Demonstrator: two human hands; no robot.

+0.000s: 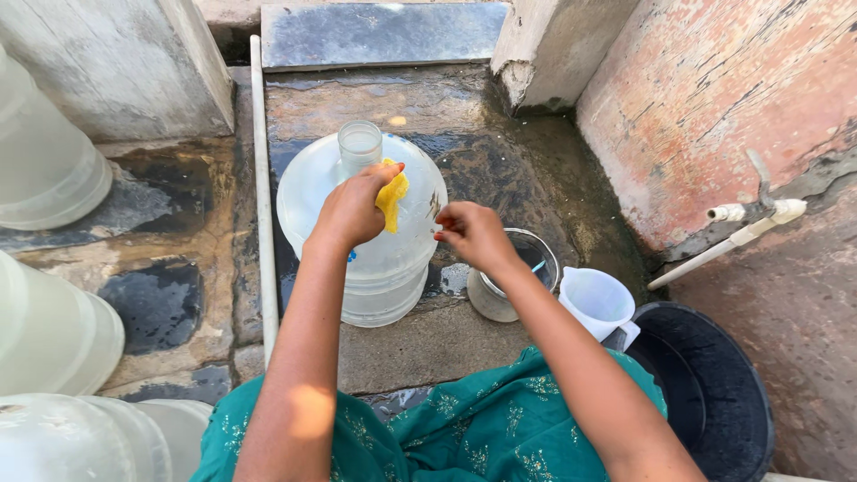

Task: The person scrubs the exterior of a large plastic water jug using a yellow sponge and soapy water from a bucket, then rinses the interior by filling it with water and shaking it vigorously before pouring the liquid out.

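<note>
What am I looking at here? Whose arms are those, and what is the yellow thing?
The camera sits on a person's head and looks down, so those are that person's own arms. The left hand presses a yellow cloth against a big clear water jug standing on the wet stone floor. The right hand touches the jug's side. Beside it are a small metal pot, a white plastic jug and a black tub. A tap sticks out of the wall. More clear jugs stand on the left.

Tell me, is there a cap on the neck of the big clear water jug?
No, the water jug has an open, uncapped neck, while the left hand presses a yellow cloth against its shoulder.
</note>
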